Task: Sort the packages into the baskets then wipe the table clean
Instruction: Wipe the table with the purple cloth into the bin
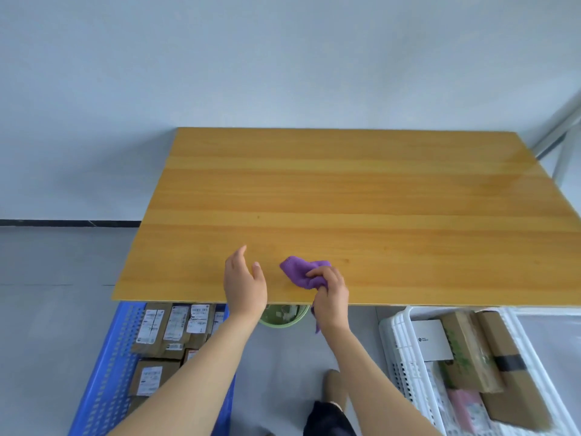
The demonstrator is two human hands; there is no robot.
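A purple cloth (298, 272) lies bunched on the wooden table (361, 196) near its front edge. My right hand (330, 291) grips the cloth's near end, and a strip of it hangs below the table edge. My left hand (243, 278) hovers just left of the cloth with relaxed fingers and holds nothing. On the floor at the left, a blue basket (103, 372) holds several brown labelled packages (163, 328). On the right, a white basket (396, 341) holds several boxes (471, 350) and soft parcels.
A green bin (283, 316) stands on the floor under the table's front edge, between the two baskets. A white metal frame (562, 143) stands beyond the table's far right corner. My legs and foot (333, 391) are between the baskets.
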